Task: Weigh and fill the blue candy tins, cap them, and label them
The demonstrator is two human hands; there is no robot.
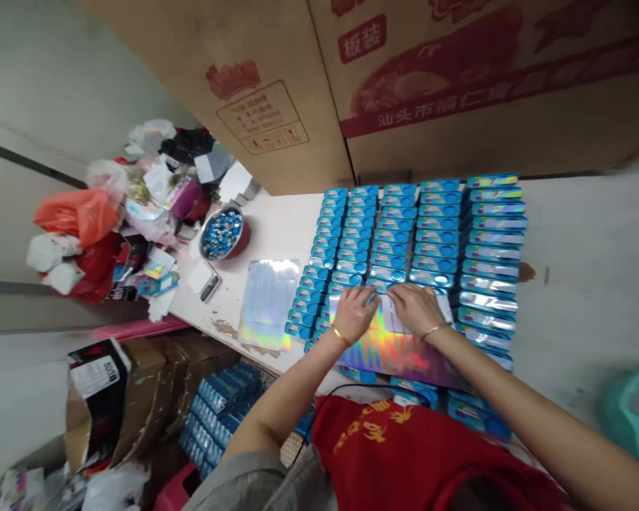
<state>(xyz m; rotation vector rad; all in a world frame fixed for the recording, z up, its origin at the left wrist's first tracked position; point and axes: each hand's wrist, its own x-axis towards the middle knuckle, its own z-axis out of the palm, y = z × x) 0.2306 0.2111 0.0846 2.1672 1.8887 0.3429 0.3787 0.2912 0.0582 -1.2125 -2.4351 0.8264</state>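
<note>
My left hand [356, 312] and my right hand [416, 309] are close together over a shiny holographic sheet [399, 353]. The fingers of both are bent, and the fingertips press on a pale, flat card-like piece [390, 316] lying across the sheet. Its far edge is partly hidden under my fingers, and whether it is folded I cannot tell. Just beyond my fingertips stand rows of small blue boxes [388, 275] with shiny edges. More blue boxes [414, 389] show on the near side of the sheet, close to the red apron [394, 440].
Large cardboard cartons [319, 92] stand along the back of the table. To the left are another silvery sheet [269, 301], a bowl of blue-wrapped pieces [242, 238], a small scale [209, 287] and piled plastic bags [77, 213]. A teal basket [631, 411] is at far right.
</note>
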